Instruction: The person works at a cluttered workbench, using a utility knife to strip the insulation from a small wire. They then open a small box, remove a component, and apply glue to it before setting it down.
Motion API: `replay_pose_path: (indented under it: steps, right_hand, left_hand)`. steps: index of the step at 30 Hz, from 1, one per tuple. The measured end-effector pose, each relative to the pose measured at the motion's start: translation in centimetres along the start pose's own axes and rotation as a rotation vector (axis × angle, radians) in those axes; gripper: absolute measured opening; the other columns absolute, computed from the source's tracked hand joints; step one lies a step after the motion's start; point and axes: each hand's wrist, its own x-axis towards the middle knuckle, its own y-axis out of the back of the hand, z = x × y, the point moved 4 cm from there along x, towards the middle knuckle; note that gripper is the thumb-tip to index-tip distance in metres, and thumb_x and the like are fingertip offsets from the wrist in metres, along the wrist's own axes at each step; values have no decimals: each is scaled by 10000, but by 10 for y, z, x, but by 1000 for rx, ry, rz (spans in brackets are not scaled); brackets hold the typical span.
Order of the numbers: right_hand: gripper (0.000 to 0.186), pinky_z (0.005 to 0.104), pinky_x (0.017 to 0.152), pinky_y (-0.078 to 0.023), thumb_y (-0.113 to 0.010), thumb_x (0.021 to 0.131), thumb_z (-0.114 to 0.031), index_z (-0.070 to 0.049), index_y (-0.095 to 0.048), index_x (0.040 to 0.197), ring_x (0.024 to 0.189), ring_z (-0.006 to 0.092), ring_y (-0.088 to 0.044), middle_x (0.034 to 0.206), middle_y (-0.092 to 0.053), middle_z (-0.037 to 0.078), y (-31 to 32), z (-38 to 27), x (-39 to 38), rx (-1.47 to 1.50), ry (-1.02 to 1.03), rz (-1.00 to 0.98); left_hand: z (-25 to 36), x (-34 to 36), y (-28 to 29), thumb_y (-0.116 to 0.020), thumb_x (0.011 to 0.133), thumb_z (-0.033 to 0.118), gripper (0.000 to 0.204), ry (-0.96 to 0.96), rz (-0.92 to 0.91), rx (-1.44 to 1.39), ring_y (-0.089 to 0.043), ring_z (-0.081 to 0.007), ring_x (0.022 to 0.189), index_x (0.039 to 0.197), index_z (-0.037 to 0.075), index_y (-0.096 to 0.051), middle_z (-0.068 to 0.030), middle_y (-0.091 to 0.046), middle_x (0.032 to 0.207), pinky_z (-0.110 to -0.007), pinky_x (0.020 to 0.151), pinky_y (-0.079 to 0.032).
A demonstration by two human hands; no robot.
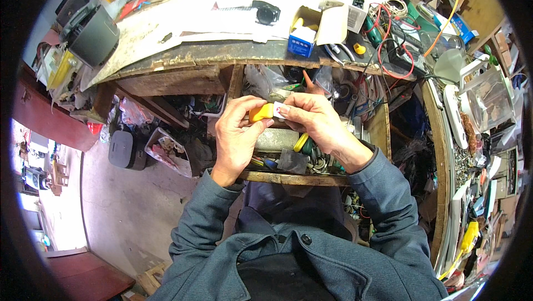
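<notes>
In front of my chest, above an open drawer, both hands are raised close together. Between the thumb and fingers of my left hand (234, 130) is a small rounded yellow plastic piece (259, 113); its exact kind is unclear. My right hand (315, 119) pinches a small white piece with a red mark (277, 110), paper or card by its look. The white piece meets the right end of the yellow one; I cannot tell whether they are joined. On the bench beyond stands an opened blue-and-white box (300, 44) with yellow pieces in it.
The drawer's wooden front edge (294, 179) lies below my hands, with tools and cables inside. Another yellow piece (359, 49) rests near the bench edge by pliers-like handles (340, 54). A grey bin (91, 34) stands at left; tangled red and black wires (388, 40) at right.
</notes>
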Motion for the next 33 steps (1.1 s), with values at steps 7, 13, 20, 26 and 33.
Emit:
replay_pose_path:
  steps: [7, 13, 20, 26, 33]
  right_hand:
    - [190, 231, 588, -333, -652, 1023, -196, -38, -686, 923, 655, 33, -443, 741, -562, -65, 2, 2, 0, 34, -1, 5]
    - [193, 229, 576, -325, -649, 1027, -196, -31, -687, 935, 649, 32, -435, 738, -557, -66, 1, 0, 0, 48, 7, -2]
    - [186, 225, 579, -316, -651, 1029, -193, -35, -668, 932, 655, 27, -415, 744, -541, -70, 3, 6, 3, -31, 41, 7]
    - [212, 231, 582, -327, -655, 1027, -197, -32, -659, 893, 666, 32, -427, 737, -540, -68, 0, 4, 2, -44, 34, 10]
    - [192, 226, 583, -326, -655, 1024, -189, -26, -686, 927, 660, 31, -427, 736, -549, -67, -1, 1, 0, -6, 10, 18]
  left_hand:
    - [0, 0, -1, -750, 825, -124, 374, 8, -6, 12, -650, -160, 1120, 1171, -1, -685, -71, -599, 1268, -272, 943, -581]
    - [-2, -1, 0, -753, 814, -126, 380, 10, -3, 12, -651, -160, 1121, 1167, -3, -686, -70, -602, 1262, -277, 943, -580]
    - [0, 0, 0, -756, 805, -126, 380, 32, 9, 6, -649, -166, 1121, 1157, 2, -689, -69, -610, 1246, -280, 936, -579]
    - [-2, 0, 1, -755, 802, -130, 383, 21, 9, 20, -650, -164, 1111, 1155, 2, -689, -69, -612, 1243, -283, 928, -579]
    - [-1, -1, 1, -762, 801, -124, 386, 26, 6, -14, -654, -162, 1102, 1158, 0, -686, -73, -618, 1236, -279, 927, -576]
